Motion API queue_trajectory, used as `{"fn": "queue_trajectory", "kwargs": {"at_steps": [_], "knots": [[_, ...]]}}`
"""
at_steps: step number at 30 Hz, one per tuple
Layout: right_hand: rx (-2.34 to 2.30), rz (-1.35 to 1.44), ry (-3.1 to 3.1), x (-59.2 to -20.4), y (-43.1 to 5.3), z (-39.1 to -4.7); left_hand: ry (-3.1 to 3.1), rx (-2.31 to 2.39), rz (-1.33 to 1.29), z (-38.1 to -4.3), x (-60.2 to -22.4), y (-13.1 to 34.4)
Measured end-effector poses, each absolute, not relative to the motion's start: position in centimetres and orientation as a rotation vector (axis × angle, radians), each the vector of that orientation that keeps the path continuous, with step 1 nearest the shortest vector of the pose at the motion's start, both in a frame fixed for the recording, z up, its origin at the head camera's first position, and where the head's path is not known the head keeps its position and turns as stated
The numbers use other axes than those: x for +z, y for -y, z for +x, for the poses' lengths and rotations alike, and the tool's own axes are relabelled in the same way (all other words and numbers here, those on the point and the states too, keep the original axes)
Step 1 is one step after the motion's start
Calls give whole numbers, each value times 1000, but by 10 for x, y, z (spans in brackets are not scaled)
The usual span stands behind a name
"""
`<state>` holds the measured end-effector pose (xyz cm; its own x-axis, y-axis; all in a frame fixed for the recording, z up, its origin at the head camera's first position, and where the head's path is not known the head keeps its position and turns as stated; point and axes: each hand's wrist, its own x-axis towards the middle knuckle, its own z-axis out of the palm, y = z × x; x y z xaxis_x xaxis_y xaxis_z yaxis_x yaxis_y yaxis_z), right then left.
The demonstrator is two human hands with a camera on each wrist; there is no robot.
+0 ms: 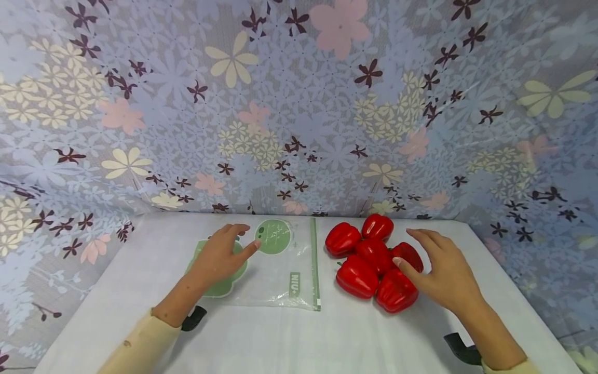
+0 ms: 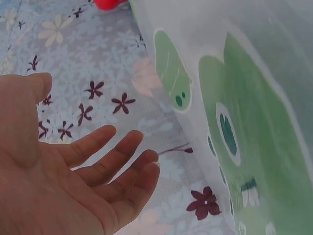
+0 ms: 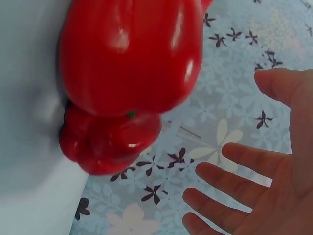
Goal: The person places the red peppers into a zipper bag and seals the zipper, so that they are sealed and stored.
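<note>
Left hand: above plastic bag on desk, thumb apart, fingers loosely extended, wide | right hand: beside red peppers, thumb and fingers spread wide

A white table — pale and smooth — fills the foreground. Behind it and along both sides rises a blue-grey floral backdrop, with cream, pink and maroon blossoms, probably cloth, though its texture is blurred.
</note>
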<state>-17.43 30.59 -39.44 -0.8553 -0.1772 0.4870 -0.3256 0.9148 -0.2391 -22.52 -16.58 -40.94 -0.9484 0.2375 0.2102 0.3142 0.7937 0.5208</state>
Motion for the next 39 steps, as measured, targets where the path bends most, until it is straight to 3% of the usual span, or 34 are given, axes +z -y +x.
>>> {"fn": "queue_trajectory", "kwargs": {"at_steps": [39], "knots": [[432,640,2628,-400,-243,-169,2879,-783,-598,-220,-421,91]]}}
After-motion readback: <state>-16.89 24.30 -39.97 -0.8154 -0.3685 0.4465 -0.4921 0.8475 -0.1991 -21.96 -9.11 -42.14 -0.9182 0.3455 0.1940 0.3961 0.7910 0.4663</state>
